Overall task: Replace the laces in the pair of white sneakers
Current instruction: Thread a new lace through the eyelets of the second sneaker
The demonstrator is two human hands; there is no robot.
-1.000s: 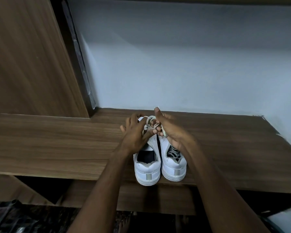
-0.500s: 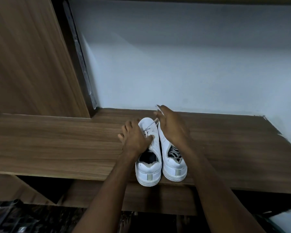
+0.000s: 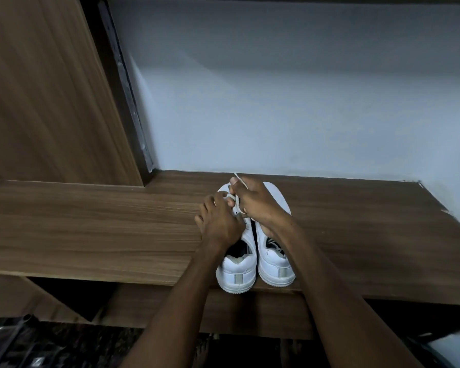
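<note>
Your lace (image 3: pixel 238 201) is a soft, limp cord over the toe end of the left shoe (image 3: pixel 237 272), which sits beside the right shoe (image 3: pixel 275 266) at the front edge of the bench (image 3: pixel 104 229). Your right hand (image 3: pixel 255 203) pinches the lace; your left hand (image 3: pixel 218 221) grips the shoe's upper. It looks light and floppy, so hold near the stiff tip when threading

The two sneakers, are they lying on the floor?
No, both sneakers stand side by side on the wooden shelf, heels at its front edge.
</note>
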